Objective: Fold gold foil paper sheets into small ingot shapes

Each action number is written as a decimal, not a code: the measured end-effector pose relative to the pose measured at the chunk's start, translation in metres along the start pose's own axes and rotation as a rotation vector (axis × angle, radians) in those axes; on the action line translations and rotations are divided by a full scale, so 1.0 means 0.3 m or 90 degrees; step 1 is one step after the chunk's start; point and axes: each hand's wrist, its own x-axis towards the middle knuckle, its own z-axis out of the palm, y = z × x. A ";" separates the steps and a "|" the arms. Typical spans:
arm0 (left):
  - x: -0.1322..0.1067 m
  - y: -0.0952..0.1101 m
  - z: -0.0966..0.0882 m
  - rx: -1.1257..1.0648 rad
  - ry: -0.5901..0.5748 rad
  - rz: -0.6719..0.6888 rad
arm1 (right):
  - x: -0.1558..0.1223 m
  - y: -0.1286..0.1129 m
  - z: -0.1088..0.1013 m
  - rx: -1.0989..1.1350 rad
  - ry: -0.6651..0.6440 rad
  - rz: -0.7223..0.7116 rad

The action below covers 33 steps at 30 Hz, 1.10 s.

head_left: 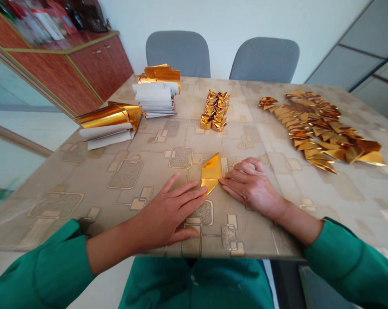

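Person's left hand (177, 210) spread open, fingertips on folded gold foil paper (212, 168) at frame centre, right hand (253, 189) half curled at its edge, grip unclear.

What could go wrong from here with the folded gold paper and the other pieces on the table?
The folded gold paper might shift or crease crookedly, since fingertips of the left hand and right hand meet only its lower part. The overlapping gold pieces on the right could scatter if a sleeve brushed them. The unevenly stacked sheets might slide if bumped.
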 end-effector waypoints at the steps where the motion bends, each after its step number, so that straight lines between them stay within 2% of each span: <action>1: -0.001 -0.007 -0.001 0.000 0.005 0.009 | 0.001 0.000 -0.001 0.002 -0.001 0.001; 6: -0.008 -0.017 -0.013 -0.007 -0.007 0.021 | 0.017 -0.018 0.001 0.001 0.010 0.008; 10: -0.006 -0.010 -0.014 -0.026 -0.005 0.010 | 0.044 -0.073 0.028 -0.032 0.038 0.115; 15: -0.006 -0.009 -0.001 -0.025 0.003 0.004 | 0.057 -0.112 0.065 -0.046 0.028 0.222; 21: -0.002 -0.025 -0.010 -0.049 0.004 -0.003 | 0.055 -0.068 0.067 0.095 0.005 0.305; 25: 0.003 -0.042 -0.005 -0.044 0.025 -0.014 | 0.053 -0.030 0.070 0.185 -0.006 0.310; 29: 0.010 -0.054 0.009 -0.029 0.071 0.006 | 0.054 -0.010 0.077 0.216 -0.005 0.299; 33: 0.066 -0.059 0.007 -0.024 0.120 0.002 | 0.057 -0.010 0.074 0.210 0.000 0.297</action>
